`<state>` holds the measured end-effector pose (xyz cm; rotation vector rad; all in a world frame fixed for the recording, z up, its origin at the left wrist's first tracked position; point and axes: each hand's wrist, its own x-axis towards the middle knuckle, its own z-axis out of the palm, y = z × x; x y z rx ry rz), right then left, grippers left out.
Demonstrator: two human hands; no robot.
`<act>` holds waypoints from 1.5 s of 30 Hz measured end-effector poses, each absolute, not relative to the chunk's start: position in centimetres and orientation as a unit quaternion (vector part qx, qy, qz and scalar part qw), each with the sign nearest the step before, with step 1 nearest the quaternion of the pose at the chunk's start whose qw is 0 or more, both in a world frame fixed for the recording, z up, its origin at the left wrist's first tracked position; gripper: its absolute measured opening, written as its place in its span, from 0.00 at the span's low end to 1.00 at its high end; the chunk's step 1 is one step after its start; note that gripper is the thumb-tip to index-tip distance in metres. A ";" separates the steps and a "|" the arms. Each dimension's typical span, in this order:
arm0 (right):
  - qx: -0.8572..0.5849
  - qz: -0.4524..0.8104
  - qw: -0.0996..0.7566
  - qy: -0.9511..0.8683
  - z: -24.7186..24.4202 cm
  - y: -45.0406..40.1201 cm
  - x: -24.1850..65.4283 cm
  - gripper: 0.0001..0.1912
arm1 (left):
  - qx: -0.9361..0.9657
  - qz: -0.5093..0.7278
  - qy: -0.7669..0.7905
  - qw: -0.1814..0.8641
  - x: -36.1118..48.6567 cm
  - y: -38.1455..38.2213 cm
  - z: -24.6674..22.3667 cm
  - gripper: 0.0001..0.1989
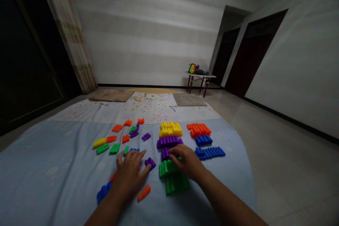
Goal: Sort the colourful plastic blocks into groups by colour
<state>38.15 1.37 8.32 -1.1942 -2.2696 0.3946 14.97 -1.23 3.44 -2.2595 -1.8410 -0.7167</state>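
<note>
My left hand (130,171) is spread over the scattered pieces, its thumb close to a small purple group (150,163); what lies under the palm is hidden. My right hand (186,160) has its fingers bent together at the purple pieces (165,154), just above the green stack (176,183); anything between the fingertips is too small to make out. Behind it lie a purple row (169,141) and yellow pieces (170,129). To the right are orange pieces (198,129) and blue rows (212,153). A single orange piece (143,193) lies between my forearms.
Loose orange (117,128), green (114,149) and yellow (99,142) pieces are scattered at the left. Blue pieces (103,192) lie beside my left forearm. Two flat boards (112,95) rest at the cloth's far edge. A small table (200,75) stands by the wall.
</note>
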 end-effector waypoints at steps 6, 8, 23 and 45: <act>-0.409 0.057 0.161 -0.896 9.1 1.0 32.7 0.14 | -0.629 -0.285 -0.704 0.166 10.9 -1.0 6.0 0.15; -0.412 0.018 0.118 -0.903 9.1 1.1 31.1 0.17 | -0.578 -0.286 -0.744 0.175 9.2 -1.2 6.3 0.15; -0.423 0.000 0.024 -0.906 7.1 2.0 29.0 0.14 | -0.454 -0.221 -0.863 0.014 6.3 -0.3 4.3 0.20; -0.642 0.107 0.136 -0.747 8.6 9.0 42.5 0.13 | -0.458 -0.224 -0.860 -0.019 5.1 0.4 2.3 0.21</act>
